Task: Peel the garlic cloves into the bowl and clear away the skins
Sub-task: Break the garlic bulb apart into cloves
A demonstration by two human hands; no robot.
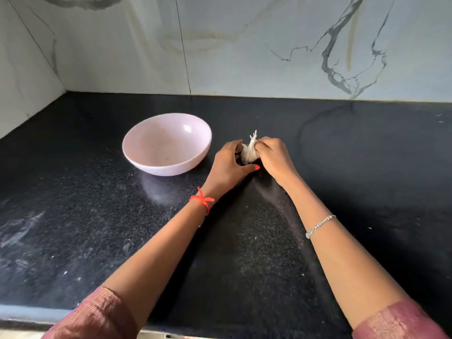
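Note:
A whole garlic bulb (pixel 250 151) with white papery skin and a dry stem tuft pointing up sits on the black counter, between my two hands. My left hand (pixel 228 165) curls around its left side, thumb under the front. My right hand (pixel 274 155) grips its right side with bent fingers over the top. A pale pink bowl (pixel 137 156) stands just left of my hands, with nothing visible inside it.
The black speckled counter (pixel 244 253) runs to a marble-patterned wall (pixel 244 45) behind and on the left. Its front edge lies close to my elbows. Small white flecks dot the counter on the right and near the front.

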